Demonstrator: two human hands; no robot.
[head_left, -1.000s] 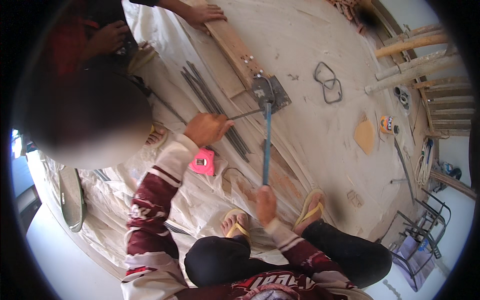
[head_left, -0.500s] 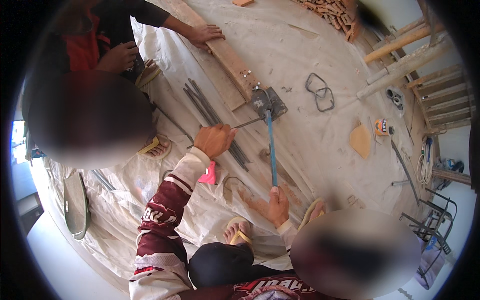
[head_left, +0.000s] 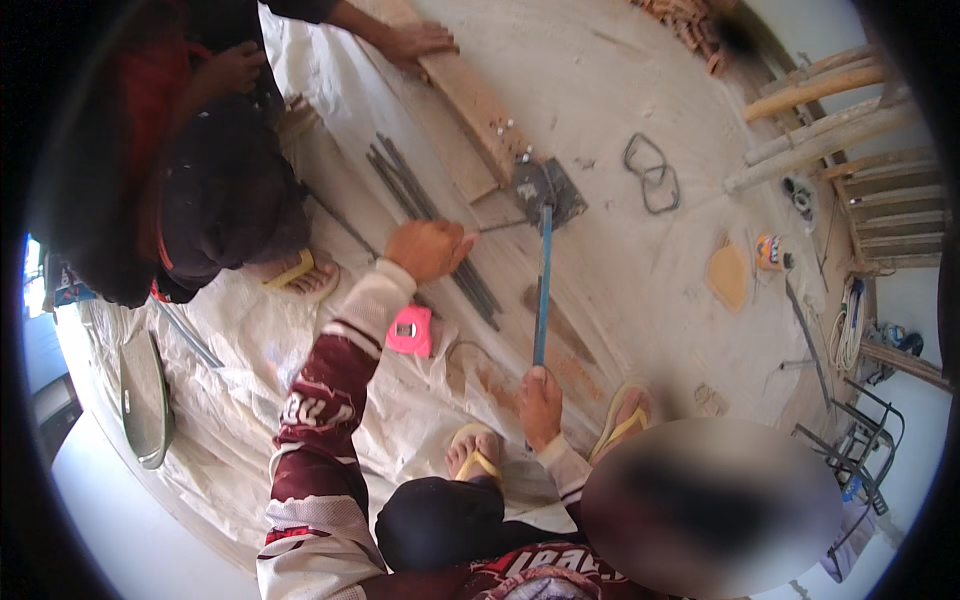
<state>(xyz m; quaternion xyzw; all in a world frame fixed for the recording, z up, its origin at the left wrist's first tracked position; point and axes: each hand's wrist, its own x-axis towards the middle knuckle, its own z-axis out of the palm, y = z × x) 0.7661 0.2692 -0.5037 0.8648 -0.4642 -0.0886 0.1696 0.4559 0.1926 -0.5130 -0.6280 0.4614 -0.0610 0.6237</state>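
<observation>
Head view: the left hand is closed round a thin dark rod, its fingers curled in tight, though the back of the hand hides the grip itself. From those fingers the rod runs right to the dark metal plate at the near end of a wooden plank. The right hand has its fingers wrapped round the lower end of a blue bar, whose upper end meets the plate. Left of the bar, space is tighter: a bundle of dark rods lies beneath and beside the left hand, with a pink tape measure near that wrist. On the right, a broad stretch of pale floor sheet separates the bar from a tan flat piece and bent wire loops. A co-worker's hand rests across the plank's far part, well apart from both hands.
</observation>
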